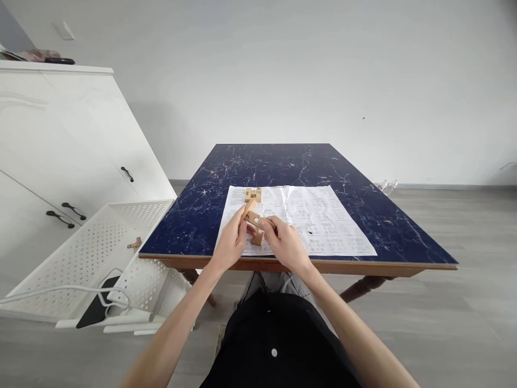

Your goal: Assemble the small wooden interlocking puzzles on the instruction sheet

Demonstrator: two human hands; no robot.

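My left hand (231,238) is closed on a light wooden puzzle piece (249,207) that slants up past the fingertips. My right hand (286,243) pinches a notched wooden puzzle piece (253,217), which meets the left hand's piece; whether the two are joined I cannot tell. Just below, between the hands, a wooden block (257,237) shows, partly hidden by fingers. Beyond the hands, several notched wooden pieces (253,194) sit grouped on a creased printed sheet (323,215).
The sheet lies along the near edge of a dark blue marbled table (274,161). To the left stand a white perforated basket (92,258) with a cable (60,291) across it, and a white cabinet (72,134). A small dark piece (310,233) lies on the sheet.
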